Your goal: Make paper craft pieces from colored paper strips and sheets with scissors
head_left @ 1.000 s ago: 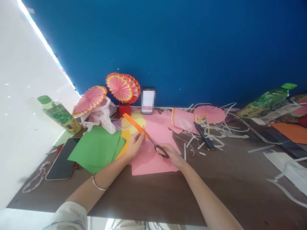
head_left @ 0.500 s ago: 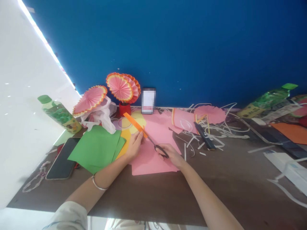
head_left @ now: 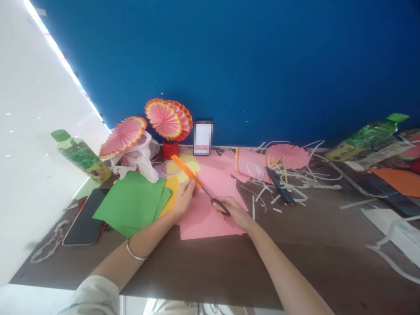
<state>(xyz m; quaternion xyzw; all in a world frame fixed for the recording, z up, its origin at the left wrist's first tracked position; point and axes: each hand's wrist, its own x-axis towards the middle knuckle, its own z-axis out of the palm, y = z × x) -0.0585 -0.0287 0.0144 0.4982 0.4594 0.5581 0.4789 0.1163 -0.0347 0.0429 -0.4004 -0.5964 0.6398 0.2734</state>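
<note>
Between the fingers of my left hand [head_left: 184, 197] is a narrow strip of orange paper [head_left: 182, 166], slanting up and to the left. My right hand [head_left: 232, 211] grips the dark handles of a pair of scissors [head_left: 207, 192]. The blades point at the strip and reach its lower end, close to my left fingertips. Pink paper sheets [head_left: 210, 223] lie flat beneath both hands. Left of my left hand are green paper sheets [head_left: 131, 199], partly over yellow paper [head_left: 170, 199].
Pleated paper fans [head_left: 163, 119] rise from a red pot [head_left: 170, 149] at the back. A phone [head_left: 203, 138] leans on the blue wall. Right of the pink paper lie a black utility knife [head_left: 280, 186] and white strips. Green-capped bottles [head_left: 83, 156] stand at both sides.
Almost nothing differs. The orange strip's upper end has shifted very slightly; both hands stay where they were.
</note>
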